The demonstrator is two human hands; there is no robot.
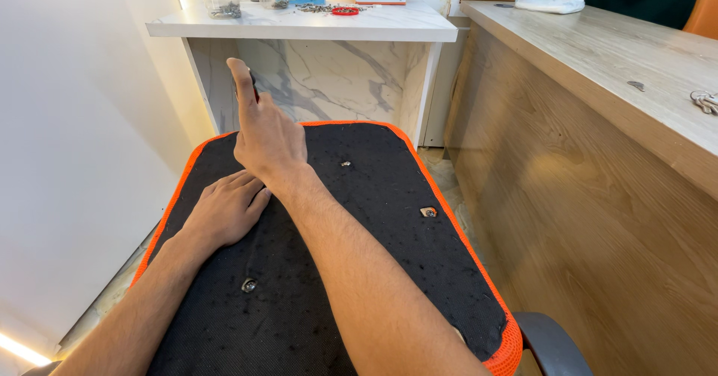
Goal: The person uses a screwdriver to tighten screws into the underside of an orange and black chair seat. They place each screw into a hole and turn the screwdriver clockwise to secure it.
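Chair seat (374, 271) lies underside up, black with orange rim. Left hand (224, 213) flat, released, pressing on fabric. Right hand (263, 131) pinches small dark tool, mostly hidden. Advise: keep seat pinned, tool square over screw hole (345, 164).

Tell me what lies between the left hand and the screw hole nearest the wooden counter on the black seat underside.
In the head view, the right forearm crosses between the left hand and that screw hole; otherwise only black fabric.
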